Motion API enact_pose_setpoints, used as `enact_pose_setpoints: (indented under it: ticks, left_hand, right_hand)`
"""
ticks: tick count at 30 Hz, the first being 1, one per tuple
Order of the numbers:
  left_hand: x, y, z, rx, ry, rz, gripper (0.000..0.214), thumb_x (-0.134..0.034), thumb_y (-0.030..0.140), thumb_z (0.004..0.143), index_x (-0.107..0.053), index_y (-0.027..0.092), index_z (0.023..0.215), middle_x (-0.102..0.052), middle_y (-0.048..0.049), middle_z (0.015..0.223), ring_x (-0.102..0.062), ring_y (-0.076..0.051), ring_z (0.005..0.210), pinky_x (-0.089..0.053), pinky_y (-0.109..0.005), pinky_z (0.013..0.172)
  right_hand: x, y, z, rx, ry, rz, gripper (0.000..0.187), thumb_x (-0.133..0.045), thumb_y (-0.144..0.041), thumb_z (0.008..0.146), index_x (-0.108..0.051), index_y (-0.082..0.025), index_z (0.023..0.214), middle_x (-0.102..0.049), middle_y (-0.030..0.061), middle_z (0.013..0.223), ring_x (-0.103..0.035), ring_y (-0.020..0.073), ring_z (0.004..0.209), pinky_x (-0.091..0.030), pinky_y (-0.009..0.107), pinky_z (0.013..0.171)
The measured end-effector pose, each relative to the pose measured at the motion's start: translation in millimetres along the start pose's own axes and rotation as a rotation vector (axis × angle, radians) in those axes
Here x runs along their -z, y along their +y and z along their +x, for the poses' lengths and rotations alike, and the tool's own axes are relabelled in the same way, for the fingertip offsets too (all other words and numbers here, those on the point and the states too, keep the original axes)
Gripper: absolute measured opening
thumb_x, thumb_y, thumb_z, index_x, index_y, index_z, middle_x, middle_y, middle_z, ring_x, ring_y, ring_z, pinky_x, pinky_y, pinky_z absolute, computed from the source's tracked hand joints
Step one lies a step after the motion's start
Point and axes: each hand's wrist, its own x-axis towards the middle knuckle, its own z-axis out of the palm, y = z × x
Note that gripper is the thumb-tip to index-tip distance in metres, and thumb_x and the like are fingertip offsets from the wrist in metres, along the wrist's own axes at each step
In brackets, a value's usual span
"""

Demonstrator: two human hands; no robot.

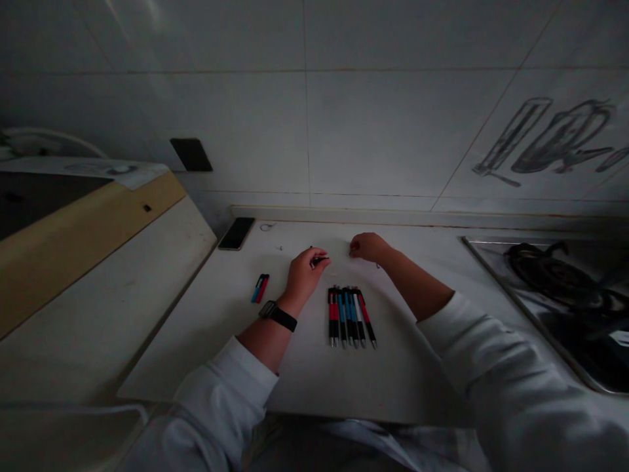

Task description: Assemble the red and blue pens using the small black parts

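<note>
My left hand rests on the white counter with its fingers curled round a small dark pen part. My right hand lies a little to the right, fingers pinched on something too small to make out. Just in front of both hands, several pens in red, blue, black and white lie side by side in a row. Two short pieces, one blue and one red, lie to the left of my left hand. A black watch is on my left wrist.
A dark phone lies at the back left of the counter, near a small ring. A gas hob is set in the counter at the right. A cream and yellow appliance stands at the left. Tiled wall behind.
</note>
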Motion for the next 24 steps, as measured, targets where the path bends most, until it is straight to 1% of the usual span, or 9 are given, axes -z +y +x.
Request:
enact_pose_setpoints:
  ticks: [8, 15, 24]
  left_hand:
    - [0.9, -1.3, -0.3, -0.001, -0.003, -0.002, 0.016, -0.077, 0.024, 0.087, -0.073, 0.02, 0.102, -0.078, -0.0065, 0.101, -0.073, -0.019, 0.093, -0.057, -0.032, 0.086]
    - [0.2, 0.6, -0.4, 0.025, -0.008, -0.009, 0.017, -0.078, 0.025, 0.085, -0.073, 0.021, 0.101, -0.078, -0.0066, 0.1, -0.074, -0.019, 0.093, -0.058, -0.033, 0.087]
    - [-1.0, -3.6, -0.7, 0.037, -0.036, -0.018, 0.017, -0.078, 0.026, 0.086, -0.073, 0.021, 0.102, -0.078, -0.0072, 0.102, -0.074, -0.02, 0.094, -0.058, -0.034, 0.087]
  right_hand:
    - [1.0, -8.4, 1.1, 0.003, -0.017, -0.012, 0.021, -0.076, -0.028, 0.085, -0.079, -0.02, 0.103, -0.077, 0.0081, 0.109, -0.07, 0.0231, 0.099, -0.048, 0.028, 0.084]
    - [2.7, -8.6, -0.9, 0.033, -0.029, -0.005, 0.024, -0.074, -0.027, 0.085, -0.078, -0.02, 0.108, -0.077, 0.0075, 0.11, -0.069, 0.022, 0.102, -0.047, 0.027, 0.085]
    - [2.8, -6.9, -0.7, 0.062, -0.027, 0.023, 0.022, -0.075, -0.025, 0.084, -0.078, -0.02, 0.106, -0.077, 0.0068, 0.106, -0.069, 0.0215, 0.098, -0.046, 0.027, 0.084]
